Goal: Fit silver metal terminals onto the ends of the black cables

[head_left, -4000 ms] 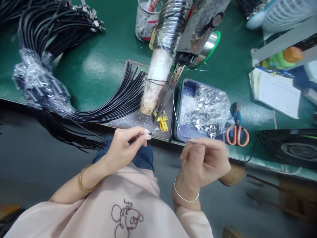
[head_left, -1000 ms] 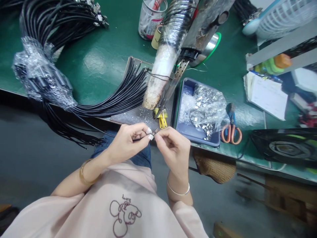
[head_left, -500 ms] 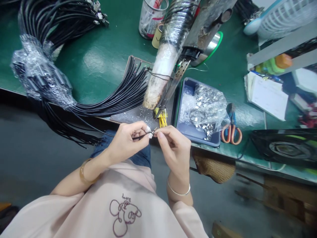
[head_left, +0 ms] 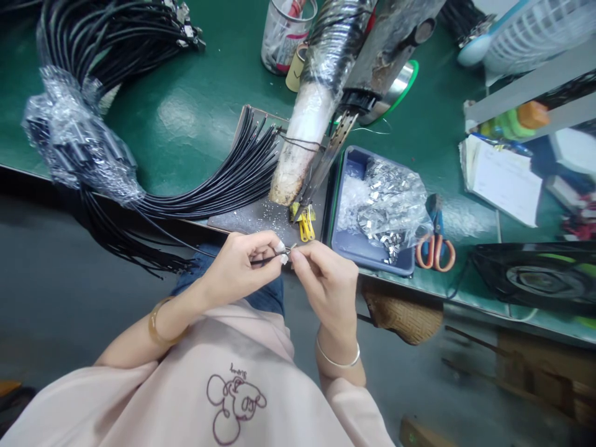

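Near the front edge of the bench, my left hand point(head_left: 249, 264) pinches a thin black cable point(head_left: 263, 261) close to its end. The cable runs back left toward a bundle of black cables point(head_left: 209, 198). My right hand point(head_left: 326, 273) is closed with thumb and forefinger together at the cable's tip, where thin wire ends stick out between the two hands. Whatever sits in those right fingertips is too small to make out. Just beyond my hands is a yellow-handled tool point(head_left: 306, 225), below a white wrapped tube point(head_left: 298, 143).
To the right, a blue tray point(head_left: 367, 251) holds a plastic bag of small metal parts point(head_left: 393, 198). Orange-handled scissors point(head_left: 436, 245) lie beside it. A plastic-wrapped cable bundle point(head_left: 84, 143) spreads over the left, and a pen holder point(head_left: 286, 37) stands at the back.
My right fingertips have shifted slightly at the cable end, and the wire ends sit at a different angle. The yellow handles show a little more clearly. Little else differs.
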Demonstrator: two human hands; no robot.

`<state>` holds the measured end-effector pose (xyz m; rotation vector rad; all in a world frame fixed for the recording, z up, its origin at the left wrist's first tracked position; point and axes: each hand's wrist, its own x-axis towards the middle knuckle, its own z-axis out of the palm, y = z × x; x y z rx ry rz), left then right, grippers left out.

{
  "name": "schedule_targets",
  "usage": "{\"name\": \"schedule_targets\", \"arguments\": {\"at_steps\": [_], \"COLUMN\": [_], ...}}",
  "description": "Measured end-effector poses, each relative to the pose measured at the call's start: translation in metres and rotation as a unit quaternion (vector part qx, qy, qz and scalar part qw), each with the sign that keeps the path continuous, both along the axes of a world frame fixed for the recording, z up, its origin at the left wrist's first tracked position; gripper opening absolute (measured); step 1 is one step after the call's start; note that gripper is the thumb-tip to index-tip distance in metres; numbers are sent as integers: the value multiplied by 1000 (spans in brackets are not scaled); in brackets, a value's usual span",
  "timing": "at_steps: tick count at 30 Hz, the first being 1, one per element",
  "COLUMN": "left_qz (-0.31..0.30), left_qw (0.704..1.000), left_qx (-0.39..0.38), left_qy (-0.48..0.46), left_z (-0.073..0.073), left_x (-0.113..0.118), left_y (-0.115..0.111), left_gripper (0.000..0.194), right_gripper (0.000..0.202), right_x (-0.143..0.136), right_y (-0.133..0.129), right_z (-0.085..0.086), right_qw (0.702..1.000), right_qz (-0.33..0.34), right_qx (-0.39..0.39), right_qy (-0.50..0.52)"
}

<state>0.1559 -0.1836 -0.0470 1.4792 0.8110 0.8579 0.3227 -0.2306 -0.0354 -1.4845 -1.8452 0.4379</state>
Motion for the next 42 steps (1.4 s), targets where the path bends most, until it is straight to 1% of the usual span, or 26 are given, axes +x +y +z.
{"name": "schedule_targets", "arguments": {"at_steps": [2, 4, 7, 8, 10, 12, 14, 17, 20, 22, 24, 27, 29, 32, 33, 35, 38, 40, 42], "left_qz": [-11, -24, -33, -27, 3, 42, 68, 71, 74, 78, 84, 97, 102, 96, 89, 78, 72, 62, 54], "left_qw": [999, 998, 998, 999, 1000, 999, 998, 997, 994, 990, 986, 979, 981, 993, 996, 996, 995, 996, 998], "left_qx": [-32, -53, -45, -37, -23, -9, 7, 28, 73, 113, 147, 180, 162, 62, 29, -17, -48, -51, -30], "left_qy": [-11, -15, -2, 5, 13, 8, -7, -20, -19, -16, -5, 17, 20, 1, -9, -31, -53, -50, -31], "left_z": [2, 3, 3, 2, 0, -2, -4, -5, -5, -6, -8, -10, -11, -8, -6, -3, -1, -2, -3], "left_x": [-2, -3, -5, -5, -4, -3, -2, -2, -3, -3, -3, -2, -1, -2, -2, -3, -5, -5, -6], "left_y": [1, 3, 5, 6, 6, 6, 6, 5, 4, 3, 1, -1, -2, -1, -1, 1, 4, 4, 3], "left_gripper": [11, 12, 21, 22, 19, 14, 10, 10, 12, 13, 13, 14, 13, 9, 7, 5, 5, 5, 6], "right_gripper": [25, 22, 18, 17, 14, 12, 12, 15, 11, 11, 8, 11, 12, 13, 13, 12, 11, 10, 5], "right_x": [1, 1, 2, 2, 0, -2, -3, -3, -1, -1, -2, -4, -6, -7, -7, -7, -7, -6, -5], "right_y": [0, 0, 0, 0, -1, -1, 0, 0, 0, 0, 0, 1, 1, 2, 1, 0, -3, -3, -1], "right_z": [-1, -1, 1, 1, 1, -1, -4, -10, -12, -11, -9, -7, -8, -13, -15, -18, -18, -16, -13], "right_qw": [1000, 999, 996, 996, 997, 996, 995, 993, 990, 990, 992, 993, 993, 994, 994, 989, 979, 982, 989], "right_qz": [-5, -31, -56, -55, -53, -66, -81, -83, -94, -96, -83, -70, -59, -39, -42, -71, -121, -116, -98], "right_qx": [7, 17, 23, 22, 21, 26, 24, 2, 14, 30, 44, 82, 99, 96, 93, 100, 117, 97, 54], "right_qy": [5, 28, 65, 68, 60, 51, 52, 79, 102, 97, 83, 41, 17, 31, 48, 86, 118, 109, 101]}}
